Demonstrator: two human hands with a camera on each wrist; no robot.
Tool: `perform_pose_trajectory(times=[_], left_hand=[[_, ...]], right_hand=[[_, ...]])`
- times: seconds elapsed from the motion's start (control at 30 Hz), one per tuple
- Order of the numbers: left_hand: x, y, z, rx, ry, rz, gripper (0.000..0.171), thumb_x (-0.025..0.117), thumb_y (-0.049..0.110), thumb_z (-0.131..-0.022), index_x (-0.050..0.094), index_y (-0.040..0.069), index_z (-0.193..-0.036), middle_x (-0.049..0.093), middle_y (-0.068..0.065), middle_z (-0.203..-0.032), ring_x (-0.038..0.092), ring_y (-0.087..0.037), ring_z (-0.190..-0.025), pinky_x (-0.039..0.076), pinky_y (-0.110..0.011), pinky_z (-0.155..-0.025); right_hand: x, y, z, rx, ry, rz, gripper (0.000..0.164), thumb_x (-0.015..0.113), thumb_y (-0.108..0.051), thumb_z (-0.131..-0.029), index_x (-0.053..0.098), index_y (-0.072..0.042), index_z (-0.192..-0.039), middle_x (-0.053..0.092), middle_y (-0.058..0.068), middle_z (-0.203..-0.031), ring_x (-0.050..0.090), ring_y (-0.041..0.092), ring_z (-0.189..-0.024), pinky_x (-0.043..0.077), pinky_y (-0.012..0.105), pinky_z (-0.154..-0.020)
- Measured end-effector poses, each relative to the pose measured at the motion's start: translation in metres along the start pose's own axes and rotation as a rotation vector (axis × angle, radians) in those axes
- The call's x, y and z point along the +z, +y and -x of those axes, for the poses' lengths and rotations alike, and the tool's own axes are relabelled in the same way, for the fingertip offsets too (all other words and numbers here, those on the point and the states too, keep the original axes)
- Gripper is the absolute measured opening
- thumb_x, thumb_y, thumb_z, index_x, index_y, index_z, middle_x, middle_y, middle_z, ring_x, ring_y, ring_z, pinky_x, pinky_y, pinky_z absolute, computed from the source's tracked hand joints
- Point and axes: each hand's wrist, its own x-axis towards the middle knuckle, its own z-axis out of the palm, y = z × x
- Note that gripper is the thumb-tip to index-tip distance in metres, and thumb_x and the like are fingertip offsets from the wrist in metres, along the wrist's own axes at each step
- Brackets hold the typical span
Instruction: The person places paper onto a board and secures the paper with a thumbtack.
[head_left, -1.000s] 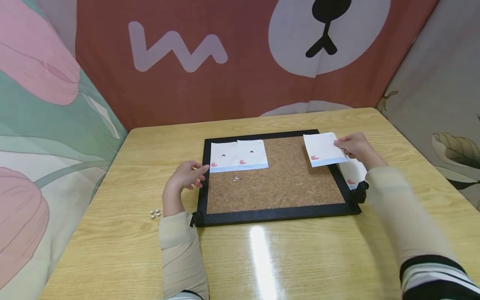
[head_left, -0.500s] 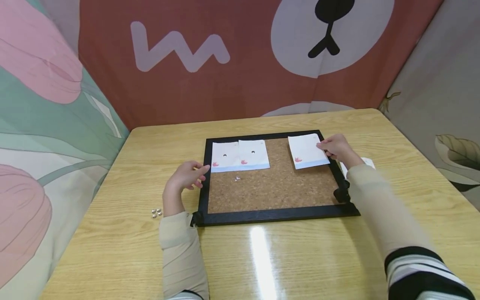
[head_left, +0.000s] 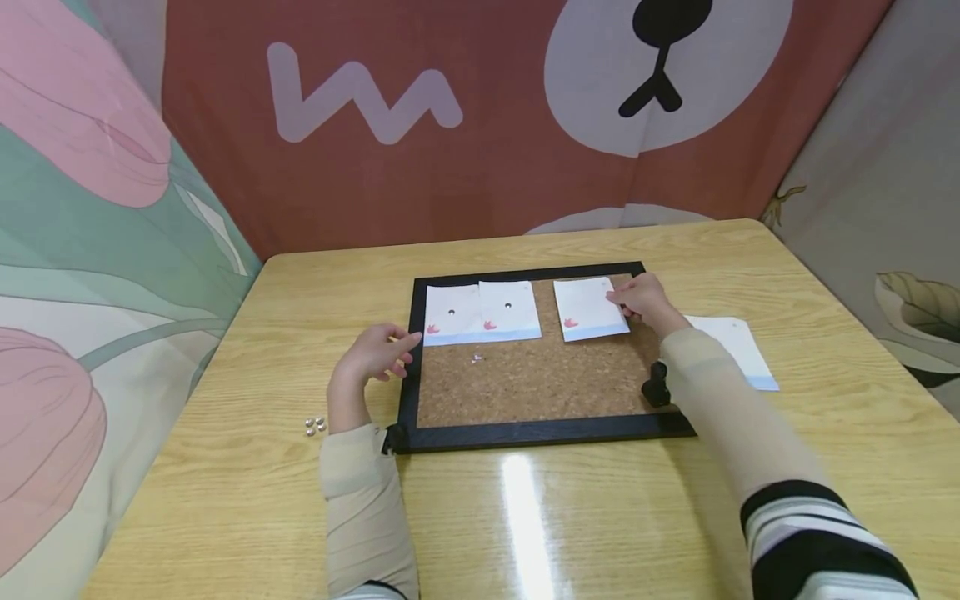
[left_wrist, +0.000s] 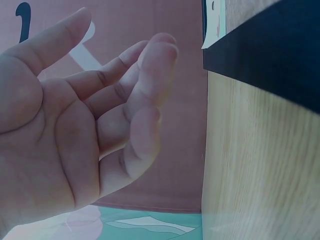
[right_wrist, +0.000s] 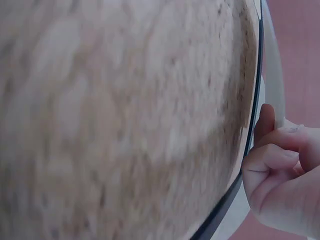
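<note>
A black-framed corkboard lies on the table. Two white paper sheets, each with a pink print and a blue lower strip, lie side by side at its upper left, each with a small round pin in it. My right hand pinches a third such sheet by its right edge over the board's upper right; in the right wrist view that sheet shows edge-on between thumb and fingers. At the board's left edge my left hand holds nothing, its fingers loosely bent, as the left wrist view also shows.
Several small silver pins lie on the wooden table left of the board. Another white sheet rests on the table at the right, partly behind the right sleeve. A tiny pale scrap is on the cork. A printed cloth hangs behind.
My right hand has carried the pinched sheet leftward over the board, towards the two pinned sheets. More of the sheet on the table at the right now shows. My left hand has stayed put.
</note>
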Motion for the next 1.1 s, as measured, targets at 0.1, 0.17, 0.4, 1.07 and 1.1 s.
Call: perform_pose_trajectory(times=[0.1, 0.17, 0.4, 1.07, 1.1], left_hand=[[-0.001, -0.001, 0.000, 0.004, -0.007, 0.001, 0.042, 0.046, 0.034, -0.093, 0.048, -0.002, -0.115, 0.059, -0.021, -0.101, 0.062, -0.028, -0.077, 0.047, -0.039, -0.068], [-0.001, 0.000, 0.000, 0.008, -0.008, -0.001, 0.042, 0.046, 0.034, -0.093, 0.048, -0.002, -0.114, 0.059, -0.021, -0.100, 0.062, -0.028, -0.077, 0.047, -0.038, -0.067], [-0.001, -0.001, 0.001, 0.014, -0.009, -0.003, 0.043, 0.045, 0.033, -0.093, 0.048, -0.003, -0.116, 0.059, -0.021, -0.100, 0.062, -0.029, -0.077, 0.047, -0.040, -0.068], [0.001, -0.003, -0.001, -0.012, -0.012, 0.006, 0.042, 0.047, 0.034, -0.093, 0.047, -0.001, -0.115, 0.060, -0.021, -0.100, 0.062, -0.025, -0.073, 0.046, -0.036, -0.065], [0.001, -0.003, 0.000, -0.011, -0.013, 0.007, 0.042, 0.047, 0.034, -0.093, 0.047, -0.001, -0.115, 0.060, -0.021, -0.101, 0.062, -0.025, -0.073, 0.046, -0.037, -0.065]], right_hand=[[0.008, -0.004, -0.001, 0.020, 0.023, 0.014, 0.030, 0.056, -0.012, -0.088, 0.054, 0.010, -0.108, 0.044, -0.003, -0.046, 0.038, 0.005, -0.039, 0.032, 0.020, -0.038], [0.012, -0.006, -0.002, 0.025, 0.035, 0.024, 0.030, 0.057, -0.012, -0.087, 0.054, 0.010, -0.108, 0.044, -0.003, -0.046, 0.038, 0.005, -0.039, 0.032, 0.021, -0.038], [0.023, -0.010, -0.006, 0.027, 0.055, 0.007, 0.024, 0.059, -0.012, -0.086, 0.056, 0.008, -0.100, 0.045, -0.002, -0.048, 0.040, 0.006, -0.041, 0.034, 0.021, -0.039], [0.028, -0.018, -0.007, 0.105, 0.077, 0.083, 0.021, 0.058, -0.019, -0.087, 0.057, 0.001, -0.093, 0.047, 0.001, -0.050, 0.042, 0.010, -0.045, 0.035, 0.024, -0.042], [0.028, -0.018, -0.007, 0.107, 0.080, 0.082, 0.020, 0.058, -0.018, -0.087, 0.056, 0.001, -0.092, 0.047, 0.001, -0.050, 0.042, 0.010, -0.044, 0.035, 0.024, -0.042]])
